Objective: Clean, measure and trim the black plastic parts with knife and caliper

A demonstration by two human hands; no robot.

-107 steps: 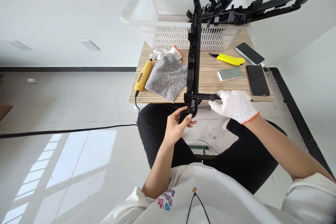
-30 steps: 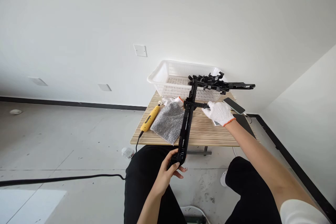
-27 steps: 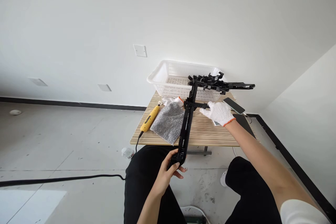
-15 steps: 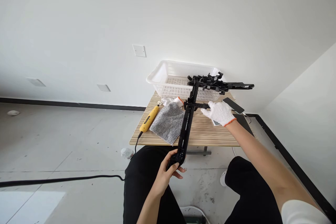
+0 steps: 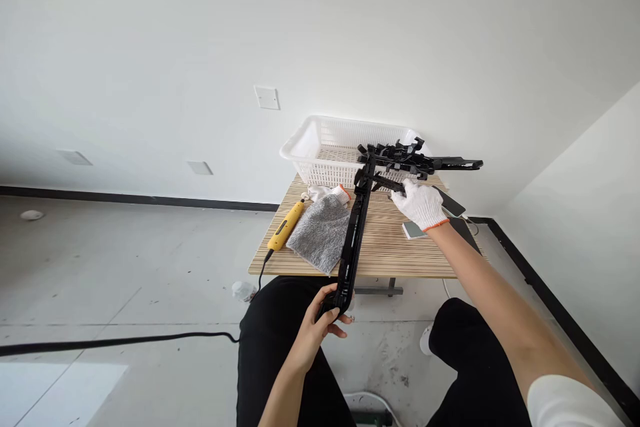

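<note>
My bare left hand [image 5: 324,321] grips the near end of a long black plastic part [image 5: 354,235] that stretches away over the small wooden table [image 5: 380,255]. My right hand [image 5: 420,203], in a white knit glove with an orange cuff, holds a thin black tool [image 5: 384,181] laid crosswise against the far end of that part. Behind it more black plastic parts [image 5: 425,160] rest across the rim of a white basket [image 5: 320,147].
On the table lie a yellow rotary tool [image 5: 285,227] with a cord, a grey cloth [image 5: 320,232], a spare white glove [image 5: 327,193] and several phones [image 5: 447,201] at the right. A black cable [image 5: 115,341] crosses the floor. My black-trousered legs are under the table's near edge.
Since 3.6 s ago my view has risen and pulled back. In the last second my right hand slid the thin tool farther up the long part, toward the basket.
</note>
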